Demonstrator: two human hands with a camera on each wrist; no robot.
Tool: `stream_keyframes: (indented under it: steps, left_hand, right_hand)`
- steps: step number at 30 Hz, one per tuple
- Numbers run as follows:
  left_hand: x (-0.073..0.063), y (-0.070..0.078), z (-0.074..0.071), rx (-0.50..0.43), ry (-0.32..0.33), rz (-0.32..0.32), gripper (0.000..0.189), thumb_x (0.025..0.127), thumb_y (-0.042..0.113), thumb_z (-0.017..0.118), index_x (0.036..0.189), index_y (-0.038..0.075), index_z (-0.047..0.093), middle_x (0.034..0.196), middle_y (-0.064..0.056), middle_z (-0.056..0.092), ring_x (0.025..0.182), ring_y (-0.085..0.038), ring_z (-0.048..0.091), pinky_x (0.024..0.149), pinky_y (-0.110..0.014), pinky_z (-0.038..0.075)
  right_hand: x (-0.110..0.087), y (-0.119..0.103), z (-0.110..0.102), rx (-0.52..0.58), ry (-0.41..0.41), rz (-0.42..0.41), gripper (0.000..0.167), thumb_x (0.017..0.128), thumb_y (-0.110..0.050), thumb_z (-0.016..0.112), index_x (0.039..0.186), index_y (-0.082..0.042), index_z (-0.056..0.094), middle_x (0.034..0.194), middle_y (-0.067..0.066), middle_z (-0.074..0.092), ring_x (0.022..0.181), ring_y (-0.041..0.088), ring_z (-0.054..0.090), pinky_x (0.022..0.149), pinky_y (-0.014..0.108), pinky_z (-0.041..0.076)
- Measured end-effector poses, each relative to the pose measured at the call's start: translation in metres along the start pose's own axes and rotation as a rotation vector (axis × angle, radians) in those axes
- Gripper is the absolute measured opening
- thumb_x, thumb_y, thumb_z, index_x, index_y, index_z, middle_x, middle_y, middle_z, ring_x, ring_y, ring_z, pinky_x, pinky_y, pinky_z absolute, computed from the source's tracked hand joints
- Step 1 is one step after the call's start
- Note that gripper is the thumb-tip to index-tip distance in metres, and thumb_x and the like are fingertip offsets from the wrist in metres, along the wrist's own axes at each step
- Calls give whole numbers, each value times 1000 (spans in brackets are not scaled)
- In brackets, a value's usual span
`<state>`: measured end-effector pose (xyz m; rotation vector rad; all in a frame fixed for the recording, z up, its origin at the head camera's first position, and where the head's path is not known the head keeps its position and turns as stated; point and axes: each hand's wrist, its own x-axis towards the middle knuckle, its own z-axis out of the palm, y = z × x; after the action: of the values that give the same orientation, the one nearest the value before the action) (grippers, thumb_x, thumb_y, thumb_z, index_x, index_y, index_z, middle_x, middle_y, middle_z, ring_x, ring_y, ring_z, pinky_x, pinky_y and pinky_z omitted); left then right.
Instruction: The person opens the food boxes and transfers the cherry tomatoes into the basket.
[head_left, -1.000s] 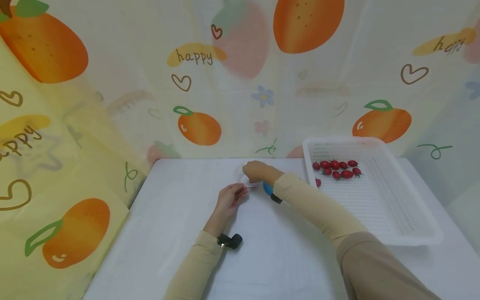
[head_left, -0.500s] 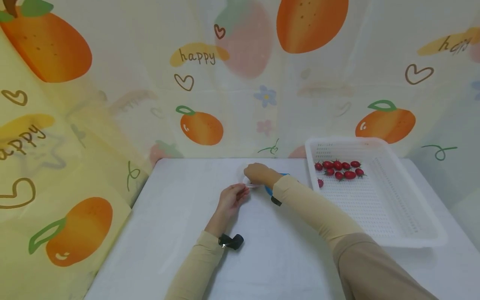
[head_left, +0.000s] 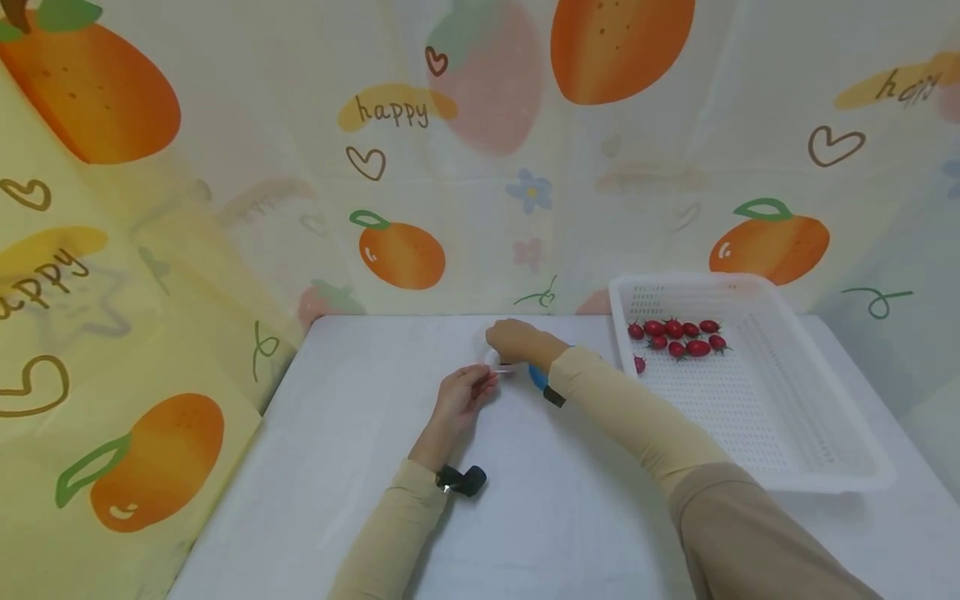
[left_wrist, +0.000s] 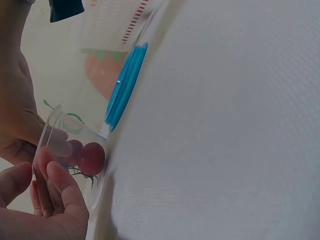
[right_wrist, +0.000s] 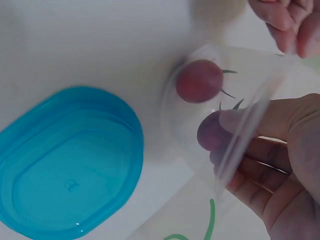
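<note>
In the head view my left hand (head_left: 459, 398) pinches the rim of a small clear plastic container (left_wrist: 90, 134) standing at the far middle of the table. My right hand (head_left: 521, 342) reaches into it from above. Seen in the right wrist view, the thumb and fingers of that hand hold a cherry tomato (right_wrist: 208, 134) inside the container. Another cherry tomato (right_wrist: 199, 81), red with a green stem, lies beside it near the container's bottom. A translucent blue lid (right_wrist: 75, 175) lies on the table right of the container, partly hidden by the right forearm in the head view.
A large white perforated basket (head_left: 757, 400) stands on the right of the table. Several cherry tomatoes (head_left: 697, 348) lie in its far left part. The white-covered table (head_left: 337, 467) ends at a fruit-printed cloth (head_left: 465, 208) behind, with another hanging at the left.
The right hand dips slightly at the container and rises again, staying in it. The left hand keeps its hold on the rim. Tomatoes in the basket stay as they were.
</note>
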<state>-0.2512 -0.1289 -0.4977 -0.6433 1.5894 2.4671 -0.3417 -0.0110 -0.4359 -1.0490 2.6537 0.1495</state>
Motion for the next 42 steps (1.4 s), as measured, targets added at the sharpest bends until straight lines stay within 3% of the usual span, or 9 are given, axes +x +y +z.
stream_keyframes:
  steps: [7,16,28,36,42]
  left_hand:
    - [0,1,-1,1,7,-8,18,94,8,61,110,0,59,91,-6,70,80,-11,69,76,-21,59]
    - [0,2,1,18,31,-22,22,94,12,62,113,1,60,90,-5,69,81,-11,69,80,-22,59]
    - [1,2,0,34,24,-24,26,95,13,62,117,0,59,92,-5,70,84,-12,69,82,-23,58]
    - [1,1,2,39,23,6,19,93,6,61,110,-1,59,85,-3,69,76,-9,69,74,-20,59]
    - [0,1,1,37,18,7,20,93,7,62,111,-1,59,85,-3,69,75,-9,69,73,-20,59]
  right_hand:
    - [-4,4,-13,-29,16,-7,14,94,-9,61,107,-4,64,101,11,68,90,23,62,90,34,54]
    - [-20,20,-31,71,88,-40,18,93,-6,60,109,-1,67,109,11,68,103,25,63,93,33,54]
    - [-54,35,-55,126,241,-106,13,88,-3,62,97,0,70,93,13,68,85,25,60,82,35,54]
    - [-76,44,-69,190,243,-55,21,89,-7,66,109,-1,69,98,12,66,87,24,58,85,33,56]
    - [-92,63,-73,252,257,-10,26,89,-8,65,114,-1,68,105,15,66,93,27,58,88,37,55]
